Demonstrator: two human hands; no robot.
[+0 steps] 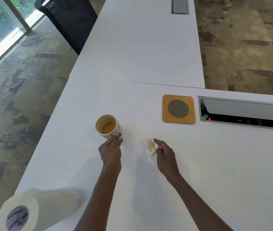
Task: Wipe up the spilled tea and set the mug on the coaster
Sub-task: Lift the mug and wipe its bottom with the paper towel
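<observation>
Left hand (110, 151): fingers curled, tips on the near side of the cream paper-look mug (108, 127) w/ faint green print; looks like a pinch at the handle, handle itself hidden behind the fingers. Mug sits upright on the white worktop (199, 164), about half full of tan tea.

Right hand (165, 155): closed round a crumpled white paper tissue (151, 148), tissue stained brown-yellow, bunched btwn thumb and fingers, lower end at or just above the worktop, can't tell contact.

Faint yellowish smear on the worktop btwn mug and tissue, v. pale.

Square bamboo coaster (178, 109) w/ round grey woven insert: far-right of the mug, well apart, nothing on it. Path mug to coaster is bare worktop; only the right hand and tissue sit near that line, on the near side.

Just right of the coaster: recessed grey cable box (244, 112), lid propped open, small red light inside.

Near-left corner: white paper towel roll (37, 209) lying on its side, blue label on the end, close to the worktop's left edge.

Mug is nearer the left edge than the coaster but w/ margin. Seam to a second white worktop runs beyond the coaster. Black mesh chair (65, 19) far left, patterned carpet (24, 105) both sides.
</observation>
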